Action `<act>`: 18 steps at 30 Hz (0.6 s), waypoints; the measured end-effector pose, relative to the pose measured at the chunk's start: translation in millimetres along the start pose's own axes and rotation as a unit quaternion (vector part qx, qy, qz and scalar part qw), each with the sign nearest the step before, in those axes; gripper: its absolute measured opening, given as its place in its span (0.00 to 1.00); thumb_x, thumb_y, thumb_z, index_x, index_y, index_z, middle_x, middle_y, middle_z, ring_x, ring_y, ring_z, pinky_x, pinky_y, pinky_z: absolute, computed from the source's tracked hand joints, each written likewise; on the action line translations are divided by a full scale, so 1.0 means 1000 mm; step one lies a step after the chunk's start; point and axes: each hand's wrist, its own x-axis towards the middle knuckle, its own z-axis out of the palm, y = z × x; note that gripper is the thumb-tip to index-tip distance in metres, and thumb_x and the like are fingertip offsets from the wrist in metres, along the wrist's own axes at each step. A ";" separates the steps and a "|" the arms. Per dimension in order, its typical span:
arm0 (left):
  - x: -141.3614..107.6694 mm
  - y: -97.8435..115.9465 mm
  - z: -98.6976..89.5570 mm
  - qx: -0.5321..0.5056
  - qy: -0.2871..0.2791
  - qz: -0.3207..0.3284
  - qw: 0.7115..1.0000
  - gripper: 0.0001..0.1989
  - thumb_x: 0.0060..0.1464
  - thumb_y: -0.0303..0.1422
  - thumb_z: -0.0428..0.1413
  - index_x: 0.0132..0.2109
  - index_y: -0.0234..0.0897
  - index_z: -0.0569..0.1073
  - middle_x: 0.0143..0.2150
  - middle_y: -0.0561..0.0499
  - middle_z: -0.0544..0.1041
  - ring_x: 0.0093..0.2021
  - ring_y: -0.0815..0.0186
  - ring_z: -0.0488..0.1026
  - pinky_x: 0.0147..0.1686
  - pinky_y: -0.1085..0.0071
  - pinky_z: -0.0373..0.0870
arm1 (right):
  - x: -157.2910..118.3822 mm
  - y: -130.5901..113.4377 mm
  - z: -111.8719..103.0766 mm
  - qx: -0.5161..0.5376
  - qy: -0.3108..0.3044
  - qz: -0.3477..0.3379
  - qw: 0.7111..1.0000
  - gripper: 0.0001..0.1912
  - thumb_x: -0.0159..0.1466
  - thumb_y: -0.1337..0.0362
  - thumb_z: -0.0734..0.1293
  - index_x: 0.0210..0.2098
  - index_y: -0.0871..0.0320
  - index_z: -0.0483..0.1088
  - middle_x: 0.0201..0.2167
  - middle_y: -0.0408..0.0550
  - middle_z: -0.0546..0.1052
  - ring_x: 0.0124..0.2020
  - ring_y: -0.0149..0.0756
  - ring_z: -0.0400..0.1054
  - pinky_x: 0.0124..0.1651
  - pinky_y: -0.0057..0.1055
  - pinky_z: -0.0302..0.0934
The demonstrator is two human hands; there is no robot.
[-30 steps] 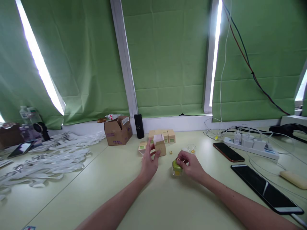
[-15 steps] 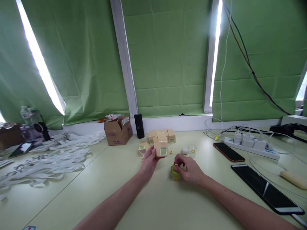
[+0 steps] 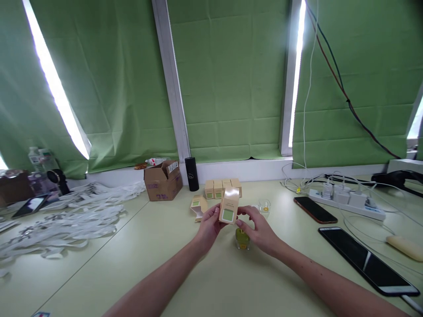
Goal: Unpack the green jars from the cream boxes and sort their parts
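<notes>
Green jar (image 3: 243,238) on a desk (image 3: 211,281), two hands above and beside it. Just beyond the jar and slightly to its left, the left hand (image 3: 209,226) grips a small tan carton (image 3: 229,209), fingers closed on it, top flap raised. Right of the jar, the right hand (image 3: 261,229) has thumb and fingers parted at the carton's edge; whether they grip it cannot be told. Beyond the jar: a row of tan boxes (image 3: 218,189) and, farther right, a clear cup (image 3: 264,205).
</notes>
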 end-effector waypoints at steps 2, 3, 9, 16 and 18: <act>0.000 -0.001 0.001 0.004 0.000 0.002 1.000 0.22 0.58 0.45 0.65 0.54 0.37 0.79 0.51 0.41 0.82 0.48 0.54 0.80 0.51 0.59 0.75 | 0.000 0.001 0.002 0.020 -0.002 0.007 1.000 0.19 0.67 0.47 0.67 0.50 0.50 0.75 0.48 0.51 0.78 0.52 0.48 0.69 0.54 0.45 0.64; 0.000 -0.002 0.001 0.005 0.000 0.002 1.000 0.22 0.57 0.45 0.65 0.54 0.38 0.79 0.51 0.41 0.82 0.48 0.55 0.80 0.50 0.59 0.75 | 0.001 0.002 0.002 0.034 -0.001 0.016 0.999 0.20 0.67 0.46 0.67 0.50 0.51 0.75 0.48 0.51 0.79 0.52 0.48 0.70 0.53 0.44 0.64; -0.001 -0.006 -0.001 0.027 -0.009 -0.008 1.000 0.26 0.57 0.48 0.65 0.58 0.39 0.77 0.53 0.41 0.81 0.48 0.55 0.79 0.49 0.59 0.75 | 0.007 0.005 0.003 0.147 -0.013 0.077 0.986 0.27 0.62 0.38 0.69 0.45 0.54 0.77 0.45 0.52 0.81 0.47 0.47 0.73 0.47 0.41 0.66; -0.004 -0.004 -0.001 0.102 -0.022 0.068 0.992 0.25 0.62 0.42 0.59 0.63 0.40 0.70 0.57 0.41 0.79 0.54 0.54 0.76 0.55 0.56 0.70 | 0.010 0.000 0.000 0.250 0.017 0.111 0.962 0.31 0.54 0.36 0.75 0.44 0.54 0.77 0.42 0.53 0.83 0.47 0.50 0.75 0.53 0.47 0.69; -0.005 -0.004 0.000 0.136 -0.043 0.101 0.985 0.26 0.61 0.37 0.59 0.65 0.40 0.69 0.60 0.41 0.77 0.57 0.53 0.74 0.58 0.56 0.68 | 0.010 0.000 0.000 0.280 0.031 0.119 0.952 0.30 0.53 0.36 0.76 0.42 0.54 0.77 0.42 0.54 0.83 0.47 0.51 0.76 0.53 0.47 0.69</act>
